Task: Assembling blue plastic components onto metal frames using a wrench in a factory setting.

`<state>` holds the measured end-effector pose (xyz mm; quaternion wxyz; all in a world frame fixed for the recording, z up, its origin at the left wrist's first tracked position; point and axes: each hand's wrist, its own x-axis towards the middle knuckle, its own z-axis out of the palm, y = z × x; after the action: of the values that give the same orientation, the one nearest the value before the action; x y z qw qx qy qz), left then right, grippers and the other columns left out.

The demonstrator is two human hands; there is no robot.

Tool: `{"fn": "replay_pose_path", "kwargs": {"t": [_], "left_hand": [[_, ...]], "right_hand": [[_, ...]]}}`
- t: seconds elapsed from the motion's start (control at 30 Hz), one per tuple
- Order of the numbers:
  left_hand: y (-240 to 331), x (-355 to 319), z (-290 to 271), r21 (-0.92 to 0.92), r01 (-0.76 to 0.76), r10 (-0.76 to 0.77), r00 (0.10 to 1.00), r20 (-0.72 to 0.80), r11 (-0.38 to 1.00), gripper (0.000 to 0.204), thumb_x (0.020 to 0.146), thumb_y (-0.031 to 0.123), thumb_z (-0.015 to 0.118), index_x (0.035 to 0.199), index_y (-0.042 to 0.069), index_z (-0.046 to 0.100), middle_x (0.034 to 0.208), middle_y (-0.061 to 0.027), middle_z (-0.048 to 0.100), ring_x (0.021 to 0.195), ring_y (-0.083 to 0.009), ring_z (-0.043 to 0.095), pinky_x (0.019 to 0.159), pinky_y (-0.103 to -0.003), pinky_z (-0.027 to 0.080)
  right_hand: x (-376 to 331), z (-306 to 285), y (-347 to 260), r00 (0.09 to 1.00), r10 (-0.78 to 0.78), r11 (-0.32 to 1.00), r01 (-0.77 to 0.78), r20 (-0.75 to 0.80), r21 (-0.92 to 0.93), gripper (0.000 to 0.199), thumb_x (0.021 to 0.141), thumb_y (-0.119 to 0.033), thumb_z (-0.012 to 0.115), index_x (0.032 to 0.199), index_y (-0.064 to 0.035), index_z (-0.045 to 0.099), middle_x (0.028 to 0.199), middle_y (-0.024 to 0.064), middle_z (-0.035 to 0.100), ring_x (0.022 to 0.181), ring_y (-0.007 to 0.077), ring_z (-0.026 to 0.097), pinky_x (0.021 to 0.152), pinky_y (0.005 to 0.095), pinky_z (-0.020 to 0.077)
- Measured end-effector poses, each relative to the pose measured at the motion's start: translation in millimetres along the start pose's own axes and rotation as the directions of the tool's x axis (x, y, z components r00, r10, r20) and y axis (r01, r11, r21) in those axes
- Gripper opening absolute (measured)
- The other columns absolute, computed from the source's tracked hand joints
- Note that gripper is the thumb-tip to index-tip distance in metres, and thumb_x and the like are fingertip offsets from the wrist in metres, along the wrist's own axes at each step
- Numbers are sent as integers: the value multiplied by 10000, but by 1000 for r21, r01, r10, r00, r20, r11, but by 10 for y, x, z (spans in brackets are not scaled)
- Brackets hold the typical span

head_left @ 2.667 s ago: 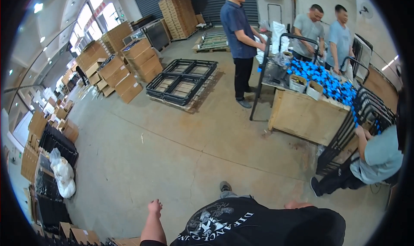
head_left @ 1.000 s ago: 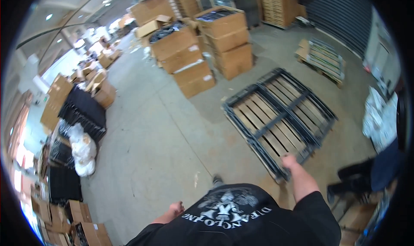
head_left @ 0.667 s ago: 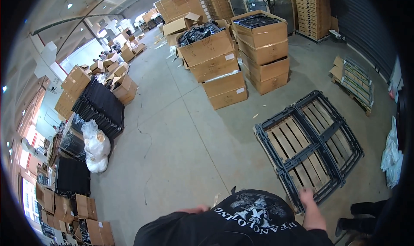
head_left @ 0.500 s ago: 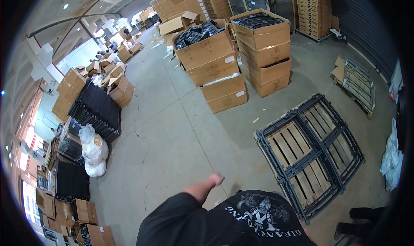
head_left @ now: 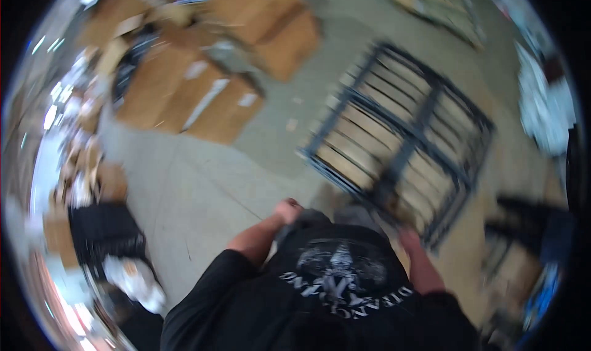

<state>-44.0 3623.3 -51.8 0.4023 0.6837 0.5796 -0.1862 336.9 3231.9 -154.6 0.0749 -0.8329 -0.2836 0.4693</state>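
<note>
Head view, heavily blurred: left hand [head_left: 288,210] swung forward over bare concrete floor [head_left: 203,185], right hand [head_left: 411,240] low beside the dark pallet [head_left: 400,135] just ahead, neither touching anything. Grip of either impossible to tell through the blur. Seemingly walking up to the pallet; reaching it likely calls for stooping to its near edge.

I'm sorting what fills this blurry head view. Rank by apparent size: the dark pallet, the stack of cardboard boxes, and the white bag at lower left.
1. Dark pallet, largest.
2. Stack of cardboard boxes, nearly as large; blur makes this ranking unsure.
3. White bag, clearly smallest.
</note>
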Motion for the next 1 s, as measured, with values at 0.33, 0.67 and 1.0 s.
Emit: {"fn": "replay_pose_path", "kwargs": {"t": [0.33, 0.67, 1.0], "left_hand": [[-413, 3316, -124, 775, -274, -30, 935, 352, 569, 463, 1018, 422, 439, 1096, 73, 734, 1223, -165, 691, 1176, -328, 637, 1032, -446, 485], [1179, 5467, 414, 256, 86, -43, 985, -169, 963, 818, 788, 531, 754, 1347, -32, 557, 1222, -235, 683, 1116, -355, 676, 952, -434, 521], [1590, 3579, -707, -460, 217, 54, 860, 507, 861, 260, 910, 306, 699, 824, 95, 575, 588, -41, 512, 504, -194, 532, 504, -354, 436]], "right_hand": [[-35, -29, -1610, 930, 316, 138, -242, 188, 960, 321, 982, -196, 630, 1239, -4, 619, 1007, 88, 680, 888, 171, 658, 797, 319, 545], [-2413, 3410, -569, 108, 476, 368, -926, 873, -87, 362, 936, -346, 567, 1118, -60, 695, 1030, 160, 726, 993, 308, 705, 834, 467, 560], [-1844, 2525, -1589, 460, 616, -320, -595, 639, 737, 361, 958, -262, 604, 1221, -17, 636, 967, 141, 708, 760, 256, 703, 666, 384, 592]]}}
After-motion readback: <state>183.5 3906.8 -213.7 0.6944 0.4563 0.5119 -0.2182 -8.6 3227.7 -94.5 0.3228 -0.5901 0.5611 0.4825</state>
